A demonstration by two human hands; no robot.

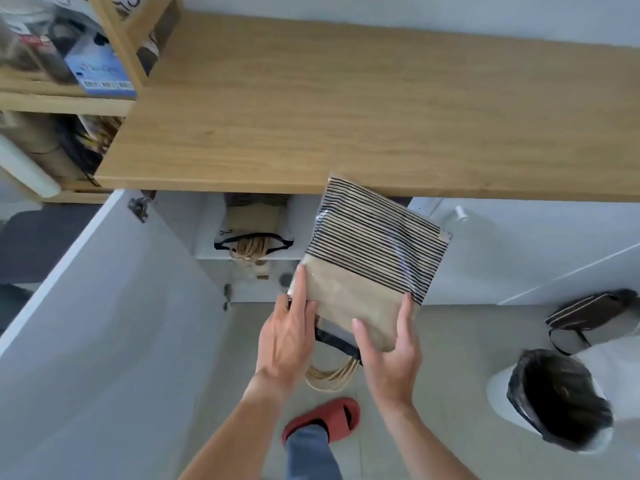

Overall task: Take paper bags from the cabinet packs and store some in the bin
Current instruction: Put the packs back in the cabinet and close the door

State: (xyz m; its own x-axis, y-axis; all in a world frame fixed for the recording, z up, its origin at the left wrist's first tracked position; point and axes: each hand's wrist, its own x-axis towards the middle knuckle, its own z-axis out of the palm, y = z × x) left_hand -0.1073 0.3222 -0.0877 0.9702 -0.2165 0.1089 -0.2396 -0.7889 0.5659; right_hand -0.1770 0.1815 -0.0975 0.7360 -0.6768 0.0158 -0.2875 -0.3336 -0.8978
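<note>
From my remote seat, I see both hands holding a clear-wrapped pack of paper bags [367,268] in front of the open white cabinet [242,220], just below the front edge of the wooden bench [346,98]. The pack is flat and tilted, its long axis running from lower left to upper right: the black-striped end points up toward the bench edge, and the plain brown end with the twisted paper handles [332,375] points down toward me, the handles hanging below the hands.

The left hand [287,337] lies along the pack's left edge, forefinger stretched straight up the side; its grip looks light, fingers mostly straight against the wrapper, and I cannot tell whether the thumb is hooked behind. The right hand [388,351] cups the lower right corner, thumb on the brown face and fingers along the right edge, a narrow grip pinching the pack.

Inside the cabinet, a second pack [254,233] lies on the shelf with its handles toward the opening. The cabinet door [86,306] stands swung wide at left. On the tiled floor at right stands a white bin [557,400] with a black liner, well apart from the held pack, and a dark bag [588,313] lies beyond it. A red slipper [325,420] shows beneath the hands.
</note>
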